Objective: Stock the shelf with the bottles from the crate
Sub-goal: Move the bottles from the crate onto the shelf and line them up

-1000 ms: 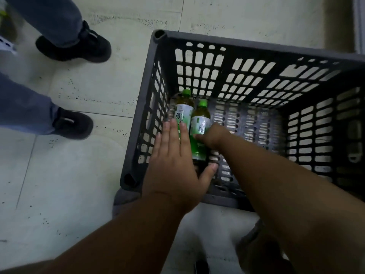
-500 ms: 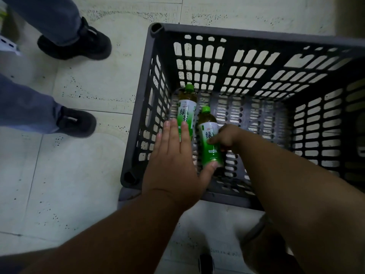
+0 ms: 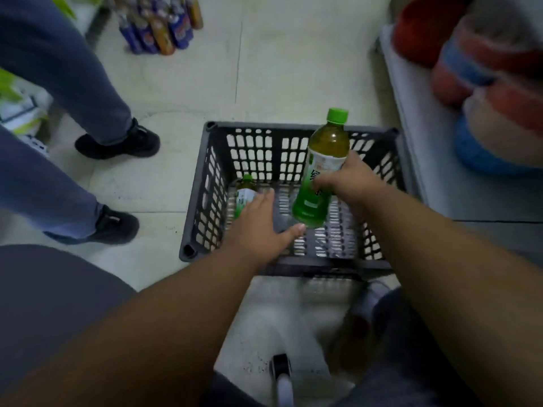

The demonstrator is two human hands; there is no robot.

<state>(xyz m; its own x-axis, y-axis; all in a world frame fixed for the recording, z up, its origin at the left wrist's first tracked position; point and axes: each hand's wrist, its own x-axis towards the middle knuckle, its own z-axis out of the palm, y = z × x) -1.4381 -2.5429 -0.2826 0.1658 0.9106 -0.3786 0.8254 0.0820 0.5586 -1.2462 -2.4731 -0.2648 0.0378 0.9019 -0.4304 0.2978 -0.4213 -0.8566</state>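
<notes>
A pale, speckled tiled floor (image 3: pixel 182 92) is seen, on which a dark grey slotted plastic crate (image 3: pixel 202 201) is set. Left of the crate, two black shoes (image 3: pixel 117 142) are planted. Beyond the crate, toward the far left, a cluster of blue and orange bottles (image 3: pixel 161 27) is stood.

Single head-worn view, wide-angle, looking forward and steeply down from the wearer's eye level. Both forearms enter from the lower edge. The crate (image 3: pixel 293 259) sits near, just past centre on the floor (image 3: pixel 182 92); a bystander's legs (image 3: pixel 73 92) fill the left margin. Edges show lens curvature.
</notes>
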